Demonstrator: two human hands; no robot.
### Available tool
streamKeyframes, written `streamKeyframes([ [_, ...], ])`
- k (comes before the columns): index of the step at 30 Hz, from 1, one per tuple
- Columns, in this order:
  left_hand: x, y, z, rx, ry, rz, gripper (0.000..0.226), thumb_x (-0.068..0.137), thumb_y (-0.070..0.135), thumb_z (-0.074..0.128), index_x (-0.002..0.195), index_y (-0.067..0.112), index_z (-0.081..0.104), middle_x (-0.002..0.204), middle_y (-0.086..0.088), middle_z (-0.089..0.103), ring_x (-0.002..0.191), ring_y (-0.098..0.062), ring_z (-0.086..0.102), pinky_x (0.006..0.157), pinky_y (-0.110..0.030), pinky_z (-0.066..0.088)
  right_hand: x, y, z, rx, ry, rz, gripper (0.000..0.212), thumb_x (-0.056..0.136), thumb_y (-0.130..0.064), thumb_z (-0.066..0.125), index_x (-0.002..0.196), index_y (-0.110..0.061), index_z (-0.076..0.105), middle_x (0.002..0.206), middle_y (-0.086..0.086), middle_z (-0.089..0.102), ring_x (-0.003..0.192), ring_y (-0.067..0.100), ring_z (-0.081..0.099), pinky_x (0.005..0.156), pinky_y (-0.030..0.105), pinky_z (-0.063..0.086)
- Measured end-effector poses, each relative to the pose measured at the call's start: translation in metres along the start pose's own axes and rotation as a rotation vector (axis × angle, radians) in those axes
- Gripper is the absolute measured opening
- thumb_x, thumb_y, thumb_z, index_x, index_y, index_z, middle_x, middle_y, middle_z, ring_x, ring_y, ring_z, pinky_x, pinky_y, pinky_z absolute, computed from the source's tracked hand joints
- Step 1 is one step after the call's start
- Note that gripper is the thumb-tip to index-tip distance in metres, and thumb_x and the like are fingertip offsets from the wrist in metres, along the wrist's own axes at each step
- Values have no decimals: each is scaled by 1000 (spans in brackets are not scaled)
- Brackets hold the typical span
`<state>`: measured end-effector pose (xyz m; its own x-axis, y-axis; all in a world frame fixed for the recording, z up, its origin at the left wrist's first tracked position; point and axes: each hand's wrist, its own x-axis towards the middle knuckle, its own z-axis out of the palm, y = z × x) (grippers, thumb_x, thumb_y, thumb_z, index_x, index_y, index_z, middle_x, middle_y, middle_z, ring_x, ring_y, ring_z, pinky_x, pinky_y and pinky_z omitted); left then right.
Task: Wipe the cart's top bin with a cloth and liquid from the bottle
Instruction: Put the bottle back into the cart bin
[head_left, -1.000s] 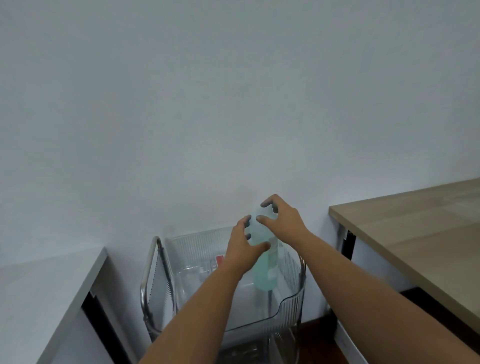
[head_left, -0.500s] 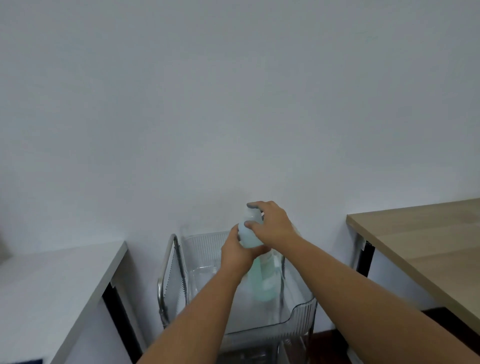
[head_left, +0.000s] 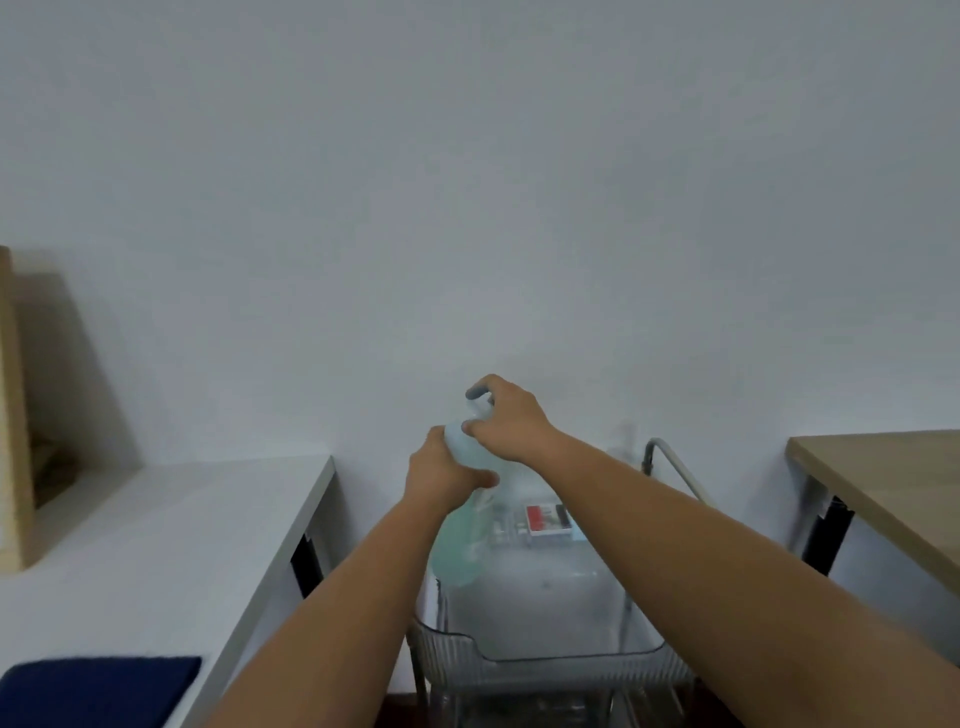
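A pale green bottle (head_left: 460, 540) is held upright above the left side of the cart's clear top bin (head_left: 545, 660). My left hand (head_left: 441, 475) wraps around the bottle's upper body. My right hand (head_left: 506, 421) covers its top, fingers curled over the cap, which is mostly hidden. A dark blue cloth (head_left: 98, 691) lies flat on the white table at the lower left, away from both hands.
A white table (head_left: 171, 519) stands left of the cart and a wooden table (head_left: 893, 478) to the right. A small red, white and black box (head_left: 545, 517) lies inside the bin. The cart's metal handle (head_left: 670, 462) rises at its right. A wooden item (head_left: 10, 405) stands far left.
The view has swung to the left, so the cart now sits right of centre and the blue cloth has come into view. Both hands stay on the bottle, which tilts slightly more.
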<state>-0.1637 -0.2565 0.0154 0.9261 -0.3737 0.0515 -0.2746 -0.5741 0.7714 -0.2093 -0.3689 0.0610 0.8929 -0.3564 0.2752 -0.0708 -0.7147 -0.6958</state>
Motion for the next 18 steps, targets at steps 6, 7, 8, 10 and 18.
streamKeyframes([
  [6,29,-8,0,84,-34,-13,67,63,28,85,116,10,49,100,-4,61,83,-19,62,51,-24,42,19,-1,17,-91,-62,-23,36,82,-25,67,114,-25,51,117,3,50,99,17,50,78,26,38],
  [7,33,-7,1,89,-36,-13,66,63,27,85,116,9,49,98,-3,59,81,-18,61,49,-24,40,22,0,18,-98,-58,-31,35,83,-25,67,114,-25,51,117,3,51,98,17,49,79,26,38],
  [8,37,-7,2,92,-37,-20,67,63,27,84,117,9,49,94,-1,56,77,-17,59,48,-23,38,24,0,18,-108,-57,-37,35,83,-25,67,113,-25,51,117,3,51,98,17,49,79,25,38],
  [10,43,-7,5,88,-27,-37,69,63,25,84,119,8,48,87,2,49,72,-14,55,46,-22,36,28,2,20,-123,-54,-60,34,83,-24,68,114,-25,52,118,3,52,103,18,51,81,25,37],
  [18,58,-11,12,6,26,-77,84,64,26,88,127,3,37,106,-7,56,84,-20,55,50,-22,37,41,6,20,-134,-85,-109,34,87,-23,65,119,-23,54,120,6,52,94,16,50,84,26,40],
])
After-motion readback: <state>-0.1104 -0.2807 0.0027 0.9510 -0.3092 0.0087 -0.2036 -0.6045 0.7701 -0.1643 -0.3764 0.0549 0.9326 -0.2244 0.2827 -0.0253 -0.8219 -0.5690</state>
